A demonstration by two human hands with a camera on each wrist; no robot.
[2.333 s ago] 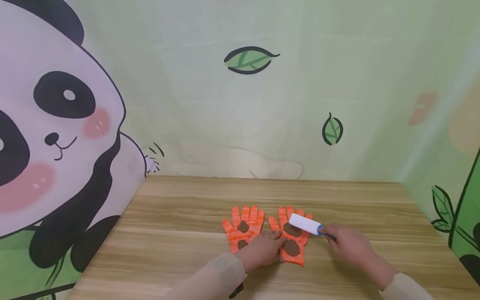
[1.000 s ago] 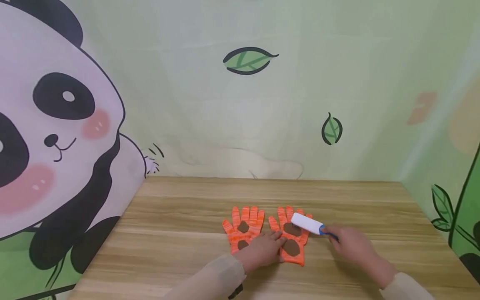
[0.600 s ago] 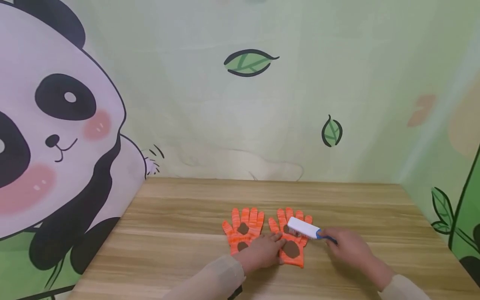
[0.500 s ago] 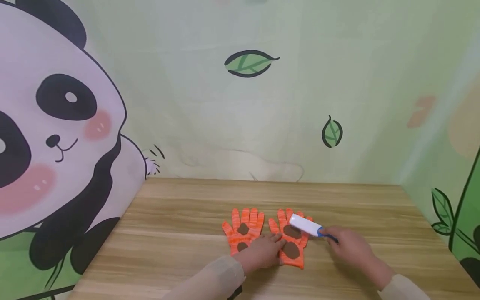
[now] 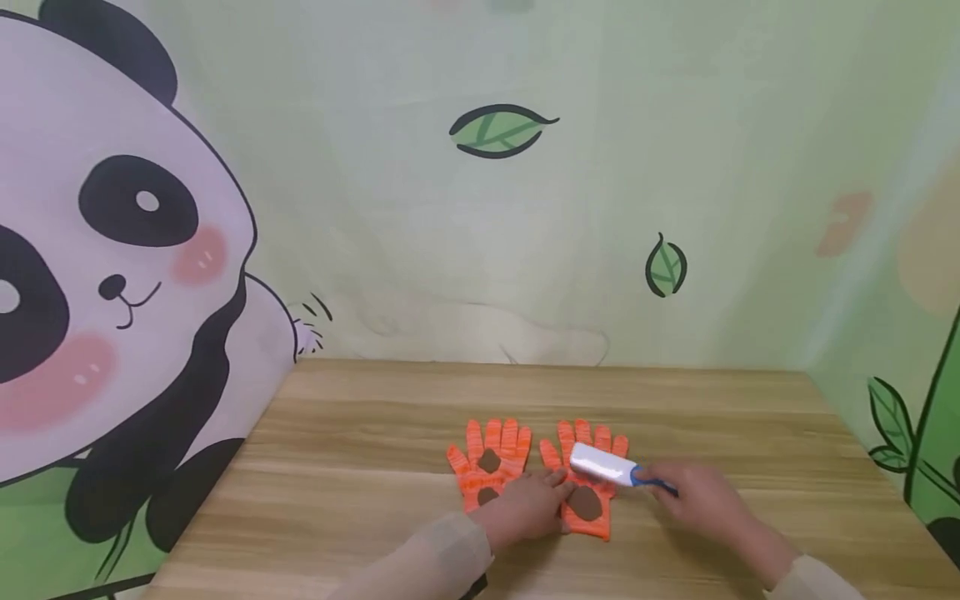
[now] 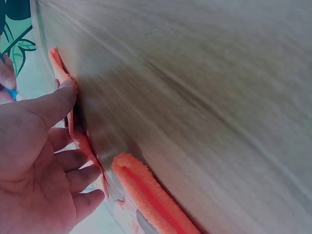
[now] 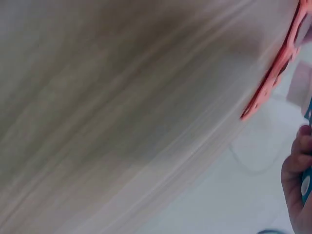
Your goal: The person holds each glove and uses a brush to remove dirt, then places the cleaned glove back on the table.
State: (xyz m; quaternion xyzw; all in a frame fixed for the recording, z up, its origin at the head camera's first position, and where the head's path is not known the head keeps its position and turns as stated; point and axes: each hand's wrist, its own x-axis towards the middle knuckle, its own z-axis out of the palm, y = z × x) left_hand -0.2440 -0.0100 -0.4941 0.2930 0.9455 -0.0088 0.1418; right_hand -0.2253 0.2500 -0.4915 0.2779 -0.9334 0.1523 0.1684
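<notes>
The wooden bench (image 5: 345,417) carries at lower centre two orange gloves (image 5: 594,528); left grip (image 5: 528,504) lies loosely spread on the right one, perhaps for steadying; right grip (image 5: 697,500) is curled round a white-headed tool (image 5: 602,464)

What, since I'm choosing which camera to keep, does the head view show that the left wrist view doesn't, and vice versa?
Only the head view shows the panda's face, the tool's white head and the back of the left hand.
Only the left wrist view shows that hand's palm.
Both show the orange gloves, the table and the right hand, though the left wrist view catches only part of it.
</notes>
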